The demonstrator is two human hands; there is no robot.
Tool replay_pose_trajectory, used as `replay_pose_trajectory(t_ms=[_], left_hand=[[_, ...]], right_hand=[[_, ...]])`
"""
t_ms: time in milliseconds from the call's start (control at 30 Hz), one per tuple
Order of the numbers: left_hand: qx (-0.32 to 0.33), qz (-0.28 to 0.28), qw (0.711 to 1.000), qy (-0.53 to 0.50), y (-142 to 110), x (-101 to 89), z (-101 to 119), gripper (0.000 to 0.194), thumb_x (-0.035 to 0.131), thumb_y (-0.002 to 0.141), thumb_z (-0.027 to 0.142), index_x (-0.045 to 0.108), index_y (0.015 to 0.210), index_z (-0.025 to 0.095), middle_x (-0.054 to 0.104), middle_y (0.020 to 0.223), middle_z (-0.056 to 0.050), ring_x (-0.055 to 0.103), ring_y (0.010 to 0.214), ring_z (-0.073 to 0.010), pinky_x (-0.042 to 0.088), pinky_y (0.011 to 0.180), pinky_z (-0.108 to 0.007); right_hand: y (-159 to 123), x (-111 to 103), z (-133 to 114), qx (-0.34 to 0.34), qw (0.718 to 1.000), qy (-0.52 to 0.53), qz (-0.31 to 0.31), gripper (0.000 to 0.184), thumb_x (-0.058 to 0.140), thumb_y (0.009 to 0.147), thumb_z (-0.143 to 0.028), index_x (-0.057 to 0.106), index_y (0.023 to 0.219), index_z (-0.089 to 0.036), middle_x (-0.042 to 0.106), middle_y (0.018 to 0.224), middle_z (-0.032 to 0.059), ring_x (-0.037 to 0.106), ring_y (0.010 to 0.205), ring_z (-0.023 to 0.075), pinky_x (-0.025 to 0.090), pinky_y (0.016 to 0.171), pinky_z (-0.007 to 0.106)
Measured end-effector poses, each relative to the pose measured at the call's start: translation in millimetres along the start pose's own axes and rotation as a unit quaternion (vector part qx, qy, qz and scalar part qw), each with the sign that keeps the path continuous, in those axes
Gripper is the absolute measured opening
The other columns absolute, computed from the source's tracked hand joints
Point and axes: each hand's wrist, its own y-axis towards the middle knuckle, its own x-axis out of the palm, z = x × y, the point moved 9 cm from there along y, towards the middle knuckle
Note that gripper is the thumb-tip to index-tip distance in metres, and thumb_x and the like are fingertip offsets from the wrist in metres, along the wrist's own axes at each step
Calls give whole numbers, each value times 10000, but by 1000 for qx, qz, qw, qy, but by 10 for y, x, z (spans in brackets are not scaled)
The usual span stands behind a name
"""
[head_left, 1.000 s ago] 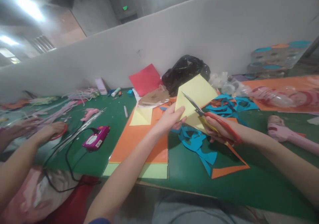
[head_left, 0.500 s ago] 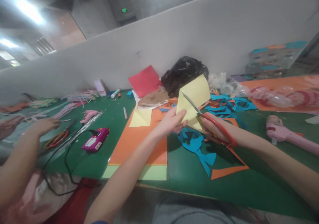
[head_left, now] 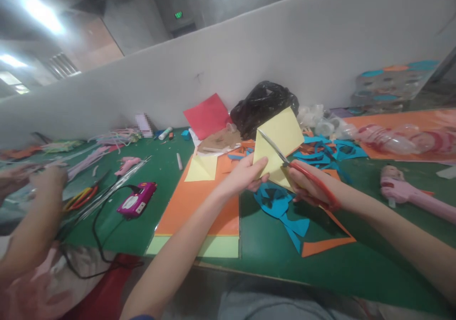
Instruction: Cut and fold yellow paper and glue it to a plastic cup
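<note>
Pale yellow paper [head_left: 283, 127] is pinched at its lower left corner by my left hand [head_left: 252, 170], thumb on top. My right hand [head_left: 308, 184] is closed round the red handles of a pair of scissors [head_left: 274, 146]. The scissor blades lie across the yellow paper, pointing up and left; part of the handles is hidden by my fingers. Below both hands lie blue paper scraps [head_left: 280, 206] and an orange paper strip [head_left: 327, 246]. A smaller yellow piece [head_left: 201, 169] rests on a stack of orange sheets [head_left: 199, 206] left of my hands.
On the left, a co-worker's hands [head_left: 46, 180] are near scissors [head_left: 81, 197], a purple power box [head_left: 137, 200] and a pink glue gun [head_left: 127, 165]. A black plastic bag [head_left: 265, 106] and red paper [head_left: 208, 116] stand at the back. Another pink glue gun [head_left: 409, 189] lies right.
The yellow paper has tilted slightly, its right edge shifting a little right and down. My hands stay almost in place. The co-worker's hand has moved left.
</note>
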Motion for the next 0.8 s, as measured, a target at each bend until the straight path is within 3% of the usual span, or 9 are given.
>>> replay_pose_trajectory(t_ms=[133,267,567,800], left_hand=[[-14,-18,1000,21,-14,1,-20,337,509,980,447,450,776,186,511,597,66,318,350,-1,280,381,-167],[-15,-50,998,38,-32,67,-27,395,484,990,471,469,728,175,484,555,68,315,351,-6,283,382,-172],[-26,-48,998,29,-21,70,-88,331,479,993,443,504,807,171,567,602,53,349,334,-14,305,361,-174],[-23,-59,998,15,6,78,-123,332,501,978,464,546,898,146,663,701,-4,469,344,-36,362,366,-187]], right_hand=[[19,-13,6,-48,999,23,-6,466,545,906,-675,380,786,-256,404,591,-83,387,450,87,520,542,288],[21,-35,-30,-58,998,25,21,532,594,834,-740,381,764,-257,404,536,-82,359,408,86,418,441,273],[11,-16,26,6,999,15,45,533,558,834,-760,395,743,-261,360,357,-119,342,290,81,542,542,308],[46,-128,146,70,993,58,80,517,661,741,-732,442,733,-263,410,357,-97,334,262,87,418,382,264]])
